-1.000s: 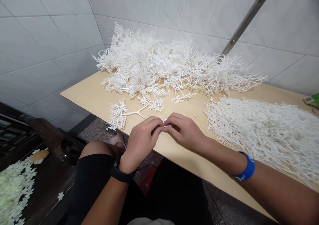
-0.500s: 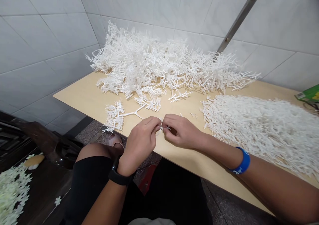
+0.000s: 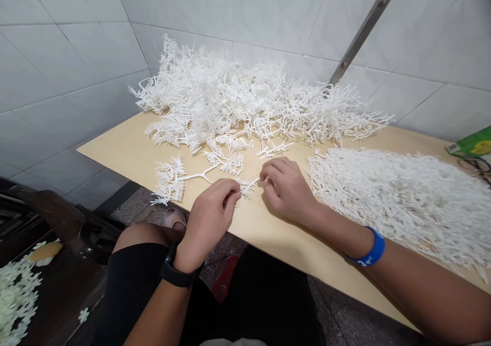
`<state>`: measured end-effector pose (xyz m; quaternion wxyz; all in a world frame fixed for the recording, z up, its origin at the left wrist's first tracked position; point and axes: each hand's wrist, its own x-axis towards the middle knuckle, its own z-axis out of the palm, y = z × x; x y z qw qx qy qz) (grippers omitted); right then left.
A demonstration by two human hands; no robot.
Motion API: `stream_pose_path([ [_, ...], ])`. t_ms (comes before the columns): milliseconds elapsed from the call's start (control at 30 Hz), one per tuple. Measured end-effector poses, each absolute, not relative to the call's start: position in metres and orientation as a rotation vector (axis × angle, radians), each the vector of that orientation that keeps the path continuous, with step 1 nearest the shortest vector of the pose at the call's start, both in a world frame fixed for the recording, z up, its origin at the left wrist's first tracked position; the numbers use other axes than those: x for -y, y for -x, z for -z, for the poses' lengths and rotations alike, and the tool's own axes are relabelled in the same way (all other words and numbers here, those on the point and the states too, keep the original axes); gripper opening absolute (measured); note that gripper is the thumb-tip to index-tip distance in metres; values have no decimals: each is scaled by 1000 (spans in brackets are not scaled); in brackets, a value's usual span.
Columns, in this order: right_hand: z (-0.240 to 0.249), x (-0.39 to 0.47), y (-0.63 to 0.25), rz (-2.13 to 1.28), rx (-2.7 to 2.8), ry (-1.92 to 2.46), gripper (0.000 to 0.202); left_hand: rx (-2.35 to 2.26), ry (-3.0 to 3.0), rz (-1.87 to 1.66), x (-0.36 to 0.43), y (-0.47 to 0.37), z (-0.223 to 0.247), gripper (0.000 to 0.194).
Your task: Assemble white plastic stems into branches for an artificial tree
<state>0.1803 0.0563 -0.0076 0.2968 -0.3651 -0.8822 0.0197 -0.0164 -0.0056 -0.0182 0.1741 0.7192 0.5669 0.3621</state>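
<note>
A white branched plastic piece [image 3: 201,175] lies near the table's front edge, with a feathery cluster at its left end and another cluster at its right. My left hand [image 3: 217,203] pinches the right part of this piece, thumb against fingers. To its right, my right hand [image 3: 286,187] is closed at the tip of a thin white stem that runs up from the right cluster. The two hands are a short way apart. Behind them rises a large heap of white branching pieces [image 3: 230,95]. A flatter pile of small white sprigs [image 3: 399,198] spreads to the right.
The tan table [image 3: 111,146] meets a tiled wall. A metal bar [image 3: 358,39] leans at the back. On the right are a green packet [image 3: 473,142] and dark-handled scissors [image 3: 477,164]. Pale flower pieces [image 3: 17,295] lie on a dark surface at lower left.
My hands have moved apart, the right one up and to the right. The cluster between them now shows more. The view has shifted slightly.
</note>
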Motion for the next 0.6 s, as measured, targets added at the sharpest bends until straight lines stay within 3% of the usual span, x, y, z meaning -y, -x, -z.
stream_pose_path([
  [67,8,-51,-175,-156,2399,864,9,-1565,-2046,-1060,5,17,19,12],
  [167,12,-49,-170,-256,2472,772,23,-1524,-2010,-1115,4,17,20,13],
  [300,20,-52,-168,-283,2482,745,18,-1486,-1985,-1123,5,18,19,13],
  [600,12,-44,-164,-346,2486,798,10,-1732,-2200,-806,10,6,13,15],
])
